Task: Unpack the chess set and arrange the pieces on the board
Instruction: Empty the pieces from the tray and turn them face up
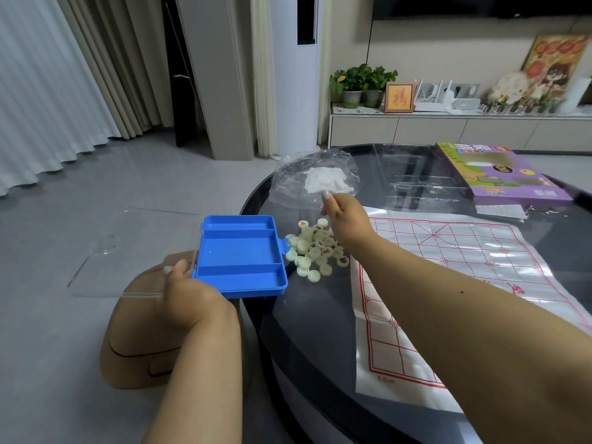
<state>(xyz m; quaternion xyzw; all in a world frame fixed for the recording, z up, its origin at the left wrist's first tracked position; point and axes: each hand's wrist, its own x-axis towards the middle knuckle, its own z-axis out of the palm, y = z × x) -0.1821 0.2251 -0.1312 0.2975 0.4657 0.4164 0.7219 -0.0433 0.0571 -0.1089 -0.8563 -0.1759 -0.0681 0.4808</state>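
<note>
Pieces: pale round xiangqi pieces [315, 248] heaped on the dark glass worktop [307, 318], between blue tray and board.
Board: red-lined sheet [448, 274], flat, right of the heap.
Right hand [344, 219]: fingers pinching a clear plastic bag [315, 181] above the heap.
Left hand [187, 293]: fingers gripping the blue compartment tray [240, 254] with its clear lid, at the worktop's edge.
Far side: purple game box [499, 171].

The case [240, 256] is bright blue; its lid [128, 248] is clear; the pieces [315, 248] are pale cream with red or black characters; the board [448, 283] is white with a red grid; the bag [315, 181] is clear, holding something white; the box [499, 171] is purple and green; the table [307, 331] is dark glass.
</note>
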